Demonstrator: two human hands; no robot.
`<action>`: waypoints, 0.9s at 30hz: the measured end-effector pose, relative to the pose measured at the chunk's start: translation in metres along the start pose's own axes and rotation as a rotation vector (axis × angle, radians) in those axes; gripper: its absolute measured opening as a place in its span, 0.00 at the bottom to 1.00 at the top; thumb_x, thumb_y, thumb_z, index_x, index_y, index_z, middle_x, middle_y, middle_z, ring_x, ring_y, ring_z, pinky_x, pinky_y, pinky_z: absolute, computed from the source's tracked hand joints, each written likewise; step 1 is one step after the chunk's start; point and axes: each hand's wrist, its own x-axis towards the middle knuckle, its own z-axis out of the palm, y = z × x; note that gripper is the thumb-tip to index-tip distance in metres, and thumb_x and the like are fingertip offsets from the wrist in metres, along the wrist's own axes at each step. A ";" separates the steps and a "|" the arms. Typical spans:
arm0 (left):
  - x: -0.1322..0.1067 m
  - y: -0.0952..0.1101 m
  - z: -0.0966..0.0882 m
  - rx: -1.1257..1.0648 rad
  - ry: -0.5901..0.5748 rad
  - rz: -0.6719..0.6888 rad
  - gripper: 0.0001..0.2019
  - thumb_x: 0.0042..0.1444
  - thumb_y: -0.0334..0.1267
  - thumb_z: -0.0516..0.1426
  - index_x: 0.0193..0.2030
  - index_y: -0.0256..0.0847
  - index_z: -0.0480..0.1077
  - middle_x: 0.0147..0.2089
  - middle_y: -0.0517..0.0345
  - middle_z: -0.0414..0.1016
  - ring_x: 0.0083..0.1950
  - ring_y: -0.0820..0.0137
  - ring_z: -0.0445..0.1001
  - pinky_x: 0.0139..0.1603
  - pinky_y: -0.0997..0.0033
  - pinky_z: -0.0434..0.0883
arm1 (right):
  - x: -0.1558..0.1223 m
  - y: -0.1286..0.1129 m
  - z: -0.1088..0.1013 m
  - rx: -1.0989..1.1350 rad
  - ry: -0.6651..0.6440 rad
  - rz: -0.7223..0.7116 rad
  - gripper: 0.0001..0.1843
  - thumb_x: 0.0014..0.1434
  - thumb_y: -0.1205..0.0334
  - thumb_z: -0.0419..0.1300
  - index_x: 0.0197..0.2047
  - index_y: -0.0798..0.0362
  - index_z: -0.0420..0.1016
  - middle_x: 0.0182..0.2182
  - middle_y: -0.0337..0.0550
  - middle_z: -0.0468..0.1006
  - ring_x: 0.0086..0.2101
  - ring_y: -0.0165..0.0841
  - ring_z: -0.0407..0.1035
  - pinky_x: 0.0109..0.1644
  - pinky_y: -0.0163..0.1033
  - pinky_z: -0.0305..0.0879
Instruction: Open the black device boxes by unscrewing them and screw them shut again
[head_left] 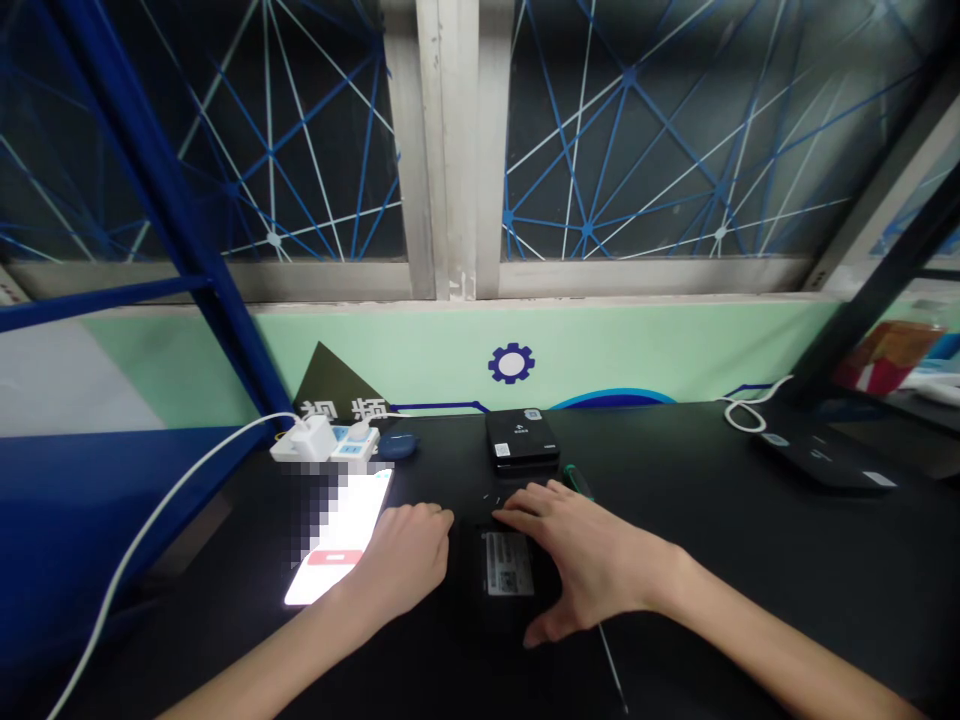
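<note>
From here, the table runs back to the green wall, and its dark top stretches from the right forearm across to a flat unit well off on that side. Room is tighter on the other side, where a lit phone lies right by the left wrist, partly covered by it. Between the hands sits a black box, label up, its near edge melting into the dark tabletop. The left hand is just beside its left side, fingers curled and tips hidden, so I can't tell whether they grip anything. The right hand is spread open around the box's right side, forefinger by the far edge, thumb near the close corner; whether they touch it, I can't say. A screwdriver passes beneath that hand, green handle beyond it, shaft out on the near side. Tiny bits lie just past the labelled box. Farther back are a second box, a blue case and a power strip, below patterned windows.
</note>
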 end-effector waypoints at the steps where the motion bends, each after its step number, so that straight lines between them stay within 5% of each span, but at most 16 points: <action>1: 0.000 0.000 0.000 0.000 0.000 -0.001 0.13 0.61 0.27 0.47 0.30 0.40 0.69 0.31 0.55 0.75 0.30 0.62 0.74 0.26 0.68 0.54 | 0.000 -0.001 0.001 -0.001 -0.001 0.003 0.53 0.40 0.38 0.69 0.65 0.56 0.65 0.56 0.55 0.70 0.52 0.51 0.65 0.61 0.55 0.54; 8: 0.001 0.000 0.000 -0.005 0.003 -0.010 0.13 0.60 0.26 0.47 0.31 0.40 0.70 0.32 0.54 0.75 0.31 0.62 0.75 0.27 0.67 0.56 | -0.001 -0.011 -0.007 -0.025 0.028 0.022 0.46 0.43 0.44 0.68 0.63 0.55 0.68 0.50 0.53 0.75 0.48 0.49 0.68 0.55 0.50 0.60; 27: 0.000 0.003 -0.006 -0.002 -0.022 -0.003 0.13 0.59 0.26 0.47 0.31 0.41 0.70 0.33 0.54 0.76 0.33 0.61 0.76 0.29 0.67 0.61 | -0.003 -0.015 0.000 0.002 -0.048 -0.002 0.50 0.42 0.48 0.68 0.66 0.56 0.63 0.63 0.58 0.65 0.58 0.55 0.62 0.60 0.53 0.59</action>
